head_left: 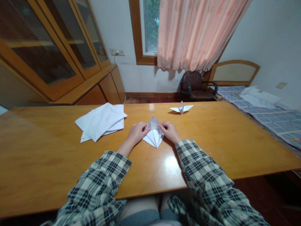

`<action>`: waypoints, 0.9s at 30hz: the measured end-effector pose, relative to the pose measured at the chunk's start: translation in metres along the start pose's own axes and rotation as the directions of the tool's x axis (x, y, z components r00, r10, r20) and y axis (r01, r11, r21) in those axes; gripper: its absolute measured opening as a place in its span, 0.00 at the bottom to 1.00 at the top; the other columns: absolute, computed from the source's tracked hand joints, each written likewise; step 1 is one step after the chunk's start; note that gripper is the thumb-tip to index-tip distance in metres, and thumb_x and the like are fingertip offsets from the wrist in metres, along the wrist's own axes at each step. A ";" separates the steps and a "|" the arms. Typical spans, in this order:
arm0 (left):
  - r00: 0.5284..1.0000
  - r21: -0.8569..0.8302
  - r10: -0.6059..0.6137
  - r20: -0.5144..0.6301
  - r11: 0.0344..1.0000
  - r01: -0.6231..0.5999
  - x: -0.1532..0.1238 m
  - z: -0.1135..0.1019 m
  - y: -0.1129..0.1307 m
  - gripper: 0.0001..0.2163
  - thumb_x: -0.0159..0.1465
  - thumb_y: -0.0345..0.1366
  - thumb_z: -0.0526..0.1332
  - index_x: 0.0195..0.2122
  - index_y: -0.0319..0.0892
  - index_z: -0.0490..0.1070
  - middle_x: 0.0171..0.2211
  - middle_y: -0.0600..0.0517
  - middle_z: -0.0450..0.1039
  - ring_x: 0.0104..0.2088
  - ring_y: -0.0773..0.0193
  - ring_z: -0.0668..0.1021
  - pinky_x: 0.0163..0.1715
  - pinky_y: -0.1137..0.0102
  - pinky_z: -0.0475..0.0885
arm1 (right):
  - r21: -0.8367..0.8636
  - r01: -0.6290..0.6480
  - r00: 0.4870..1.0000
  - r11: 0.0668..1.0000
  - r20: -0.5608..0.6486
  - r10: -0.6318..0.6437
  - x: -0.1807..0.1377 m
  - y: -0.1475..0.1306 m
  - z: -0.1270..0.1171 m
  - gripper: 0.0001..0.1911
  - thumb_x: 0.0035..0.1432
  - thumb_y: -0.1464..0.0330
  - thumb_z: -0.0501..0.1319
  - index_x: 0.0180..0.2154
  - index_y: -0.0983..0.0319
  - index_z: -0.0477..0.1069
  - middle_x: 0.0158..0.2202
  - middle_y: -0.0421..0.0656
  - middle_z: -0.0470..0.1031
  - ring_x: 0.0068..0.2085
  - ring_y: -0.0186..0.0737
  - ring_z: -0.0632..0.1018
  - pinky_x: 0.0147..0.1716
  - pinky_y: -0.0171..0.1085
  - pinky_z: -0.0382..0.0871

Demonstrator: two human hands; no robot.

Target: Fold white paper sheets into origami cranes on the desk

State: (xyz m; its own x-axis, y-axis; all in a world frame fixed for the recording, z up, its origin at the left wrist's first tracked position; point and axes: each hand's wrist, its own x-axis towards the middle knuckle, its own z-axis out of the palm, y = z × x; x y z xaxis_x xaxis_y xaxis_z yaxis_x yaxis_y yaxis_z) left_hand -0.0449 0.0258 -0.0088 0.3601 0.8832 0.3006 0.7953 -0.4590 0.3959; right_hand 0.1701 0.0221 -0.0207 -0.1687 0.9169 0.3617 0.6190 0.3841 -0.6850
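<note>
A partly folded white paper [154, 135] lies on the wooden table [211, 141], pointed toward me. My left hand [137, 132] pinches its upper left edge, fingers curled closed on it. My right hand [169, 131] pinches the upper right edge the same way. Both sleeves are checked. A finished white paper crane [181, 108] stands farther back on the table, apart from both hands.
A loose stack of white paper sheets [101, 121] lies left of my hands. Behind the table are a brown office chair [196, 84], a wooden glass-door cabinet [58, 53] at left, a bed [265, 110] at right and a pink curtain [195, 34].
</note>
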 end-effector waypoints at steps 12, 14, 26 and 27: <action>0.995 -0.165 0.064 -0.071 0.984 -0.075 0.000 -0.005 0.006 0.20 0.68 0.49 0.49 0.28 0.42 0.71 0.29 0.51 0.64 0.32 0.63 0.70 0.33 0.69 0.63 | 0.008 0.029 0.998 1.000 0.050 -0.029 -0.001 0.000 0.000 0.13 0.63 0.64 0.57 0.31 0.62 0.76 0.31 0.44 0.75 0.35 0.37 0.73 0.35 0.34 0.63; 0.993 -0.186 0.060 -0.101 0.979 -0.078 0.000 -0.004 0.005 0.19 0.68 0.49 0.49 0.33 0.41 0.73 0.30 0.51 0.65 0.33 0.62 0.70 0.34 0.69 0.64 | 0.006 0.047 0.997 0.999 0.064 -0.047 -0.001 -0.002 0.000 0.12 0.63 0.65 0.57 0.30 0.62 0.75 0.31 0.43 0.75 0.34 0.37 0.73 0.35 0.34 0.62; 0.982 -0.181 -0.008 -0.186 0.983 -0.027 0.001 -0.001 0.009 0.19 0.68 0.47 0.49 0.33 0.42 0.75 0.29 0.50 0.68 0.34 0.62 0.71 0.34 0.69 0.64 | -0.063 0.086 0.991 0.994 0.108 -0.079 -0.002 -0.007 -0.003 0.14 0.63 0.64 0.56 0.27 0.61 0.74 0.28 0.41 0.72 0.31 0.35 0.71 0.32 0.34 0.60; 0.981 -0.181 -0.014 -0.195 0.983 -0.022 0.001 -0.001 0.009 0.19 0.68 0.47 0.50 0.33 0.42 0.75 0.29 0.50 0.68 0.34 0.62 0.71 0.34 0.69 0.64 | -0.059 0.089 0.991 0.994 0.106 -0.083 -0.002 -0.007 -0.003 0.14 0.63 0.64 0.56 0.28 0.61 0.74 0.28 0.42 0.72 0.32 0.36 0.71 0.32 0.34 0.60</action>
State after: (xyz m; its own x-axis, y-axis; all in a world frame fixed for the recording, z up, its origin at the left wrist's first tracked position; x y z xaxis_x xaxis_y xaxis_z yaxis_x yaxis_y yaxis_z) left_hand -0.0380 0.0222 -0.0037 0.2469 0.8539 0.4581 0.6857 -0.4880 0.5400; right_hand 0.1687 0.0171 -0.0150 -0.2998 0.8882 0.3482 0.6456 0.4576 -0.6114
